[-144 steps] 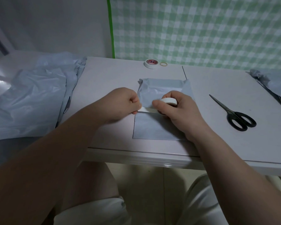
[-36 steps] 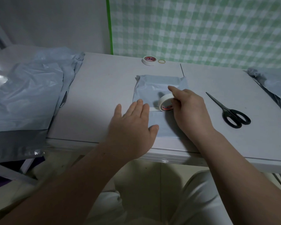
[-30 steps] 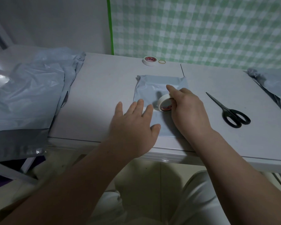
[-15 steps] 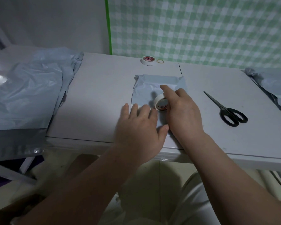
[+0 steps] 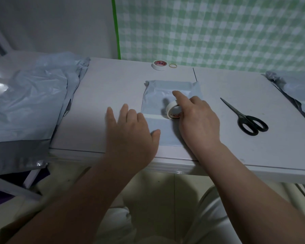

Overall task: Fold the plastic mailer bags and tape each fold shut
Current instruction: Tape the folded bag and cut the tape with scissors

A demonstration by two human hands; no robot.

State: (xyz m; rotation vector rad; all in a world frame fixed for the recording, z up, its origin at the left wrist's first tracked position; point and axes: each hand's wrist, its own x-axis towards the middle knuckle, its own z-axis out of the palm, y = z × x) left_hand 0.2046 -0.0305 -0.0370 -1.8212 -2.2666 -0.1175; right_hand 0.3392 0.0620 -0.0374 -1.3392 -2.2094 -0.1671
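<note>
The right hand grips a tape roll on the folded bag; its red label is too blurry to read. At nine o'clock, the left hand lies flat and loose.

1 head view, close above table, facing forward-down; no 2nd view.

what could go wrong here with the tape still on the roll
1. The strip across the folded mailer bag is uncut and joined to the tape roll in the right hand; pulling the roll away might lift the strip and reopen the fold.
2. The left hand lies flat at the bag's left edge; easing off may let the thin plastic slide or wrinkle.
3. The scissors lie to the right, so reaching for them probably means releasing something.
</note>
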